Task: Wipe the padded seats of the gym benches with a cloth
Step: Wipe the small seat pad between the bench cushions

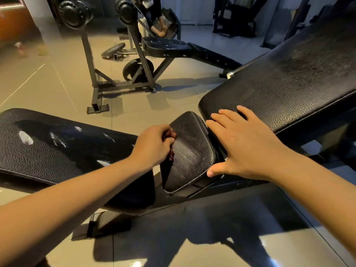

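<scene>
Seat pad: centre, streaked, wiping underway. Left hand: fisted on dark red cloth at pad's left edge. Right hand: flat, empty, bracing backrest. Left bench pad: smeared; 1 far bench probably pending.

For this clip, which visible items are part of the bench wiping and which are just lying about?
In the job: left hand, cloth, small seat pad, right hand, long bench pad.
Lying about: loose weight plate, far bench.
</scene>
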Demonstrator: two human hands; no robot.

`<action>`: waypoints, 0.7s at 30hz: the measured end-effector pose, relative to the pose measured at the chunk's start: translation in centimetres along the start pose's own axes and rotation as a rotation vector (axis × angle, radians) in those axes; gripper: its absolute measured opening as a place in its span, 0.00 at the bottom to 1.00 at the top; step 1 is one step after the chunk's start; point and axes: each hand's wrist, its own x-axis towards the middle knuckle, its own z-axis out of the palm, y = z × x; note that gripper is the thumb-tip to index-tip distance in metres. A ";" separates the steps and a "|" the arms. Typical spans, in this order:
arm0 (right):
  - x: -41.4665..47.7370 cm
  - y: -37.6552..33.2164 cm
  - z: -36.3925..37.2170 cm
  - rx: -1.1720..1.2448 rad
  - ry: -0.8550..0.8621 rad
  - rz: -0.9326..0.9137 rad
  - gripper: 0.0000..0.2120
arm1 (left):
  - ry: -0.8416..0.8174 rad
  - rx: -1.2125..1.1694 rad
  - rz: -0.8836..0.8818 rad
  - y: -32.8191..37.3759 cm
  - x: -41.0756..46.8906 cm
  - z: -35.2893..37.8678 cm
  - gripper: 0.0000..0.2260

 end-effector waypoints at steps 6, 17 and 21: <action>0.0 0.2 0.2 -0.006 0.022 -0.009 0.57 | -0.063 -0.154 0.169 4.7 -3.7 -0.2 0.06; -0.1 0.3 0.1 -0.006 0.007 -0.007 0.57 | -0.087 0.032 -0.060 2.4 -0.6 -0.3 0.06; 0.0 0.2 0.1 -0.004 0.003 -0.009 0.57 | -0.133 -0.047 0.257 4.3 -4.3 -0.2 0.07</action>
